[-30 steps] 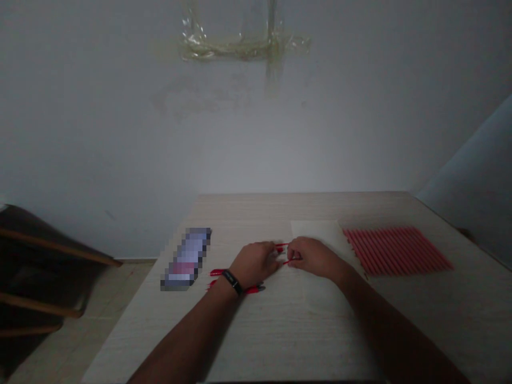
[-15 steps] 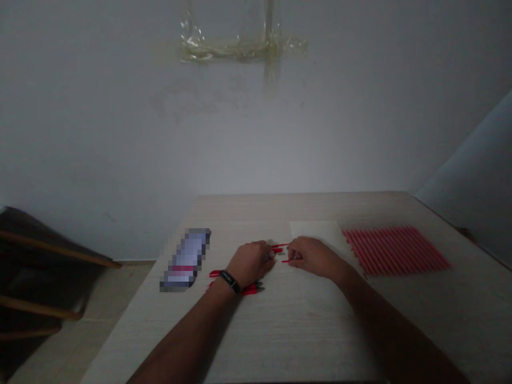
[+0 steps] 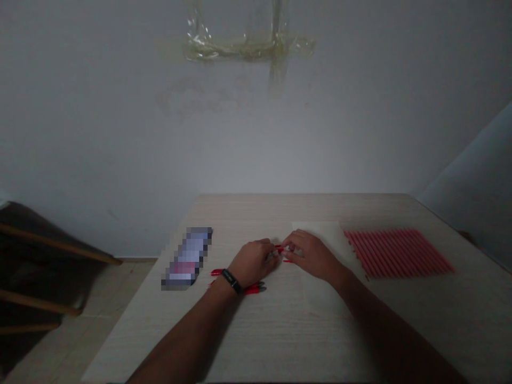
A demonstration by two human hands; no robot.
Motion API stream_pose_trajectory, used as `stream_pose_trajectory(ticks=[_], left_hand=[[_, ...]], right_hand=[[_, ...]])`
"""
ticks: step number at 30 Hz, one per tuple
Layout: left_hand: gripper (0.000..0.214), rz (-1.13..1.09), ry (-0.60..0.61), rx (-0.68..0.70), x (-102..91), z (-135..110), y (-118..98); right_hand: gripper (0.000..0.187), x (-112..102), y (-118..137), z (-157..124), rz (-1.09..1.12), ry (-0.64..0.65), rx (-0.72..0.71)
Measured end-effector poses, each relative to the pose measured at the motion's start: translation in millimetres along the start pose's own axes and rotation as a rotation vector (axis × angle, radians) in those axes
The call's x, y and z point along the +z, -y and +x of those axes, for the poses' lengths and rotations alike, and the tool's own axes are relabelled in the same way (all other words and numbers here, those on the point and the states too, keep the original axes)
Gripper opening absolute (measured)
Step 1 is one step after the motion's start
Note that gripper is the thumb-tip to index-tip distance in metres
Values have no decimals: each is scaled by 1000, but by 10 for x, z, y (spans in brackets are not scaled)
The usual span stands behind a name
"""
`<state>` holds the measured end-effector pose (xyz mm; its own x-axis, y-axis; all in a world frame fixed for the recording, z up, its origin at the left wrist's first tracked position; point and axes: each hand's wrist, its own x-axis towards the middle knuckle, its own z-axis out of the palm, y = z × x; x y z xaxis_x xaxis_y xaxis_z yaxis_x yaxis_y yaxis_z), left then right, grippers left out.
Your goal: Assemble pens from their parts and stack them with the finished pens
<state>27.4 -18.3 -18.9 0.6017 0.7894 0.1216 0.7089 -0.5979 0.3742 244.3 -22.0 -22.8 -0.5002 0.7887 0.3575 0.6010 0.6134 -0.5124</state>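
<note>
Hands close together: the left hand (image 3: pixel 253 262) and right hand (image 3: pixel 310 256) nearly touch, pinching small red sticks (image 3: pixel 279 248) between them. Red pens (image 3: pixel 255 288) lie by the left wrist. A long red row (image 3: pixel 398 252) sits beside white paper (image 3: pixel 316 230) on the table (image 3: pixel 256 213).
</note>
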Motion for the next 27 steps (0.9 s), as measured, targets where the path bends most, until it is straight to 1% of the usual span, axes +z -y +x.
stream_pose_trajectory(ticks=[3,8,11,14,18,21,24,27], left_hand=[[21,-37,0,49,4,-2,-12],[20,-78,8,69,8,3,-10],[18,-128,4,64,-7,6,-4],[19,-175,-21,38,-52,-5,7],[15,-176,16,31,-112,-25,31],[15,-174,65,65,-108,-24,48],[16,-172,95,101,-86,-19,57],[13,-173,101,94,-92,-19,58]], right_hand=[[8,61,24,-1,8,-5,-52],[4,96,31,4,16,-7,-66],[6,71,32,7,11,-11,-89],[11,-8,0,-8,-21,2,-83],[11,-159,-91,-51,-27,92,-77],[8,-235,-143,-75,-19,173,-74],[7,-251,-171,-87,-31,254,-68],[10,-231,-200,-100,-43,295,-47]])
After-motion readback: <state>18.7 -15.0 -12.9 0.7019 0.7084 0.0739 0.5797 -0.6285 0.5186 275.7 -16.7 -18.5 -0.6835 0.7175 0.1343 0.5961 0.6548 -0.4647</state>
